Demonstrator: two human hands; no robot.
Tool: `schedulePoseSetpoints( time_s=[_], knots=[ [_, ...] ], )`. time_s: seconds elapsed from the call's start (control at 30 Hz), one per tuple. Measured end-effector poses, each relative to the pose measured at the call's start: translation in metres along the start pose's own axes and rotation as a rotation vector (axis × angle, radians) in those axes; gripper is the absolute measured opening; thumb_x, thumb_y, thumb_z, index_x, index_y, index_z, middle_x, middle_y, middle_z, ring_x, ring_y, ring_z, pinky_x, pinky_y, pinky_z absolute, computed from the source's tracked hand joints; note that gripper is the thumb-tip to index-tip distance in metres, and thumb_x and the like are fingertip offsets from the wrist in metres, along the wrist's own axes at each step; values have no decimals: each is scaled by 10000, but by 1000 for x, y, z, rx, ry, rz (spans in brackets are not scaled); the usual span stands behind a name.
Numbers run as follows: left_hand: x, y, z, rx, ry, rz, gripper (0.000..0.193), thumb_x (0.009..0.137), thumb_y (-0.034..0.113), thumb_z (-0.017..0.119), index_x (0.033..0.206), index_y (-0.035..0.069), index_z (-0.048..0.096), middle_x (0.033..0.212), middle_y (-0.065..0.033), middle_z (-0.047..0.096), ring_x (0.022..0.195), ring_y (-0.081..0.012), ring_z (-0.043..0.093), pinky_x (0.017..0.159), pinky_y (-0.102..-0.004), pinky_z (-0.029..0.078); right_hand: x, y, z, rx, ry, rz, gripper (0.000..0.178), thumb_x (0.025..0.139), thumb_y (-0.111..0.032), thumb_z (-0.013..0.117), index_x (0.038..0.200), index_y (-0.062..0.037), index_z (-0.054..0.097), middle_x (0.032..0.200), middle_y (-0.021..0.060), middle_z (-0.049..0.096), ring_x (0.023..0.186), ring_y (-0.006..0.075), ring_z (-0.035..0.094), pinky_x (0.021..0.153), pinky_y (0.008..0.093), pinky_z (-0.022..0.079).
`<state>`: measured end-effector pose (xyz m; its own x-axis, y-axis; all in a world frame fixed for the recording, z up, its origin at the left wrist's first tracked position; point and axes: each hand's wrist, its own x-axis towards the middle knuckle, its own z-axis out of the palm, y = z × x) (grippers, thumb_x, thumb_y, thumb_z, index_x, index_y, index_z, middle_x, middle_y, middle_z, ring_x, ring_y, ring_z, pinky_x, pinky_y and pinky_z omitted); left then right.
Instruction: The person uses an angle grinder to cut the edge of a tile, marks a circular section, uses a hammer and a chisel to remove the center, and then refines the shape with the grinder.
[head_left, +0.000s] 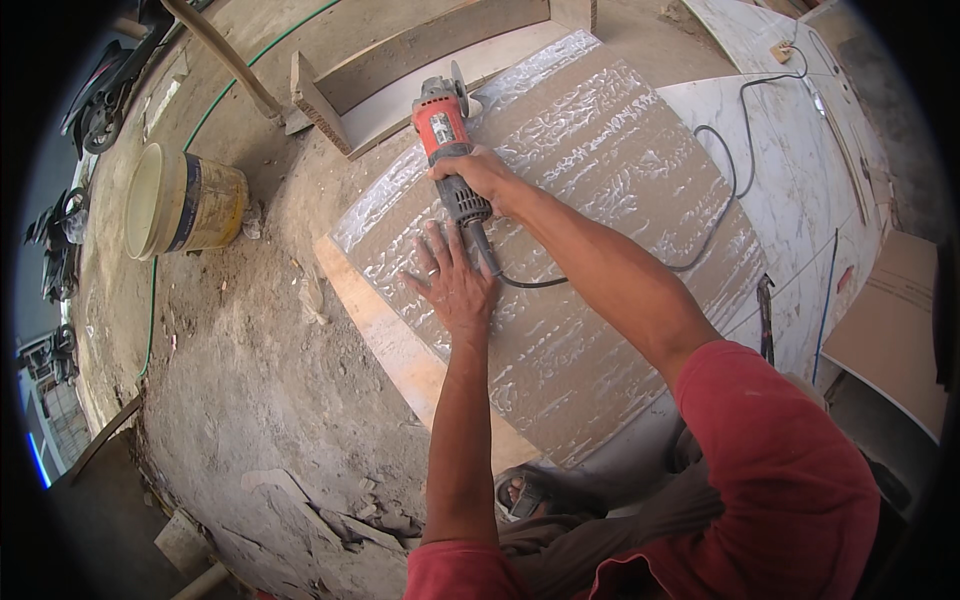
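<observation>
My right hand (479,176) is wrapped round the body of a red and black angle grinder (440,128), whose disc points away from me near the far edge of a large tile. The brown tile (570,330) lies with streaks of white coating across its upper face. Spread flat on that tile, my left hand (457,276) has its fingers apart, just below the grinder's tail, and holds nothing. The grinder's black cord (535,285) leaves its rear end and runs right across the tile. Under the tile's left edge a pale wooden board (390,355) sticks out.
A dirty yellowish bucket (215,205) lies tipped at the left. Beyond the tile stands a wooden frame (430,55); a hoe-like tool (225,55) leans near it. White marbled tiles (800,150), a cardboard sheet (890,330) and a hammer-like tool (766,315) are at right. Rubble (340,515) lies near left.
</observation>
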<state>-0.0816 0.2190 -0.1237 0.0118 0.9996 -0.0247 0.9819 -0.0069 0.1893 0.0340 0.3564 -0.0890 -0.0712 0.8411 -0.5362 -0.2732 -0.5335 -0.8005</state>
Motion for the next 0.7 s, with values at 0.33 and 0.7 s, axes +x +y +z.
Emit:
schedulePoseSetpoints(
  time_s=[0.33, 0.7],
  knots=[
    [0, 1, 1, -5, 10, 1, 633, 942, 408, 478, 1524, 179, 385, 1634, -84, 263, 1500, -331, 240, 1131, -730, 70, 1, -1, -1, 8, -29, -14, 223, 712, -145, 774, 852, -2, 677, 707, 73, 648, 507, 161, 586, 458, 320, 459],
    [1, 2, -4, 13, -27, -9, 629, 988, 498, 404, 1527, 177, 359, 1639, -104, 239, 1517, -338, 182, 1141, -723, 51, -2, -10, 10, 93, -9, 23, 211, 717, -131, 772, 837, 11, 672, 703, 86, 648, 517, 172, 603, 463, 326, 476]
  ],
)
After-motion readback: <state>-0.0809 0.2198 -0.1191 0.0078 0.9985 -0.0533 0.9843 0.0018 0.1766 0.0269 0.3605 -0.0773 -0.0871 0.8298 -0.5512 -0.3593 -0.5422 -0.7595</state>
